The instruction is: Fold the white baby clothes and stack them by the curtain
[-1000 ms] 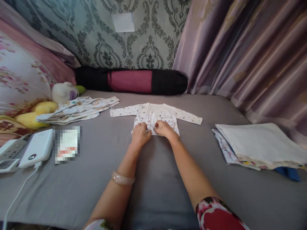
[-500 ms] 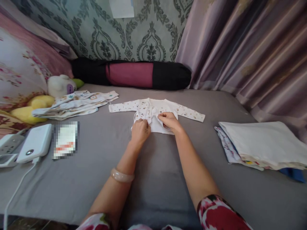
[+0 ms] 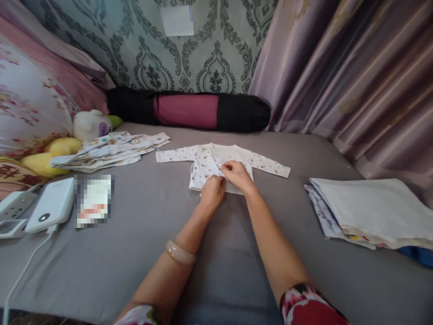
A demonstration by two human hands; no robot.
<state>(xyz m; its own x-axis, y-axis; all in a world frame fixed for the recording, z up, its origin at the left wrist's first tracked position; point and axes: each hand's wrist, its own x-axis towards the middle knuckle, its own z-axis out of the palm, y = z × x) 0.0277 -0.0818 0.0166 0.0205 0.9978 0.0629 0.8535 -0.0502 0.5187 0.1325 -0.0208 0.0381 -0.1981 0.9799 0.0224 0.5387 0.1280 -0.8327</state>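
Observation:
A small white baby shirt [image 3: 204, 163] with a tiny printed pattern lies spread on the grey sheet, its sleeves stretched out to both sides. My left hand [image 3: 214, 192] is closed at the shirt's lower front, its fingertips partly hidden behind the knuckles; it seems to grip the cloth near the middle. Just above and to the right, my right hand [image 3: 237, 175] pinches the front edge of the shirt between thumb and fingers. A pale bangle [image 3: 180, 253] circles my left forearm.
Folded cloths [image 3: 372, 207] are stacked at right. Patterned baby clothes [image 3: 111, 151] lie at left by plush toys [image 3: 91, 125]. A power bank [image 3: 50, 205] with a cable and a blurred card [image 3: 94, 201] sit nearer. A black-and-maroon long bag [image 3: 186, 110] lies along the wall.
My left hand has moved right, from the shirt's left lower part to its middle, close to my right hand. The shirt's left front panel now lies flatter. The view has shifted slightly.

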